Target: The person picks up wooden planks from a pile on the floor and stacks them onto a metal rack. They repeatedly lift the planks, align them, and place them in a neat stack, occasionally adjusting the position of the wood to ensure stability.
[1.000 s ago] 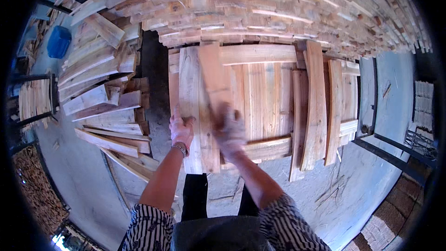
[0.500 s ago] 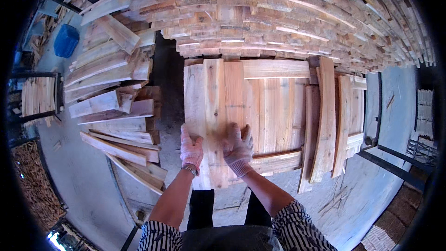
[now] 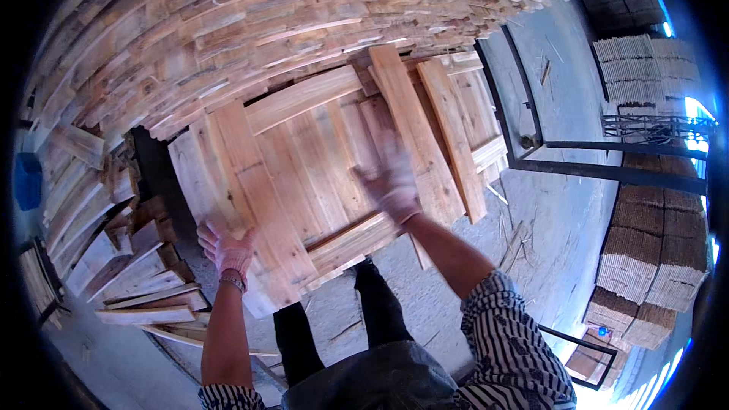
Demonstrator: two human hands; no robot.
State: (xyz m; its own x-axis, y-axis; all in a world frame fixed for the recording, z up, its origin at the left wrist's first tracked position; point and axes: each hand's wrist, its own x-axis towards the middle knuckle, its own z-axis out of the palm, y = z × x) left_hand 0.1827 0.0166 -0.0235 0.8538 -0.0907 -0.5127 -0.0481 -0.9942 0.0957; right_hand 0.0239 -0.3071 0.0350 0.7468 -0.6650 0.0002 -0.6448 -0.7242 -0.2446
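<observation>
My left hand (image 3: 226,249), in a pale knit glove, rests on the near left end of a layer of wooden boards (image 3: 292,159), its thumb and fingers apart. Beside it a reddish board (image 3: 262,190) lies lengthwise across the layer. My gloved right hand (image 3: 393,186) is smeared by motion, its fingers spread, with nothing visible in it. It hovers over the boards, close to a long loose board (image 3: 418,133). Another loose board (image 3: 454,144) lies to the right of that one. Crosswise boards run along the far edge (image 3: 304,99) and near edge (image 3: 353,243).
Beyond the work rises a high stack of boards (image 3: 304,23). A heap of loose boards (image 3: 114,220) lies on the left, near a blue container (image 3: 28,181). A dark metal frame (image 3: 607,171) and bundled brown-and-pale stacks (image 3: 642,250) stand right. Wood scraps litter the floor.
The view has swung to the right. My right hand has left the boards near my left hand and moved right toward the loose boards. My left hand stays at the left end.
</observation>
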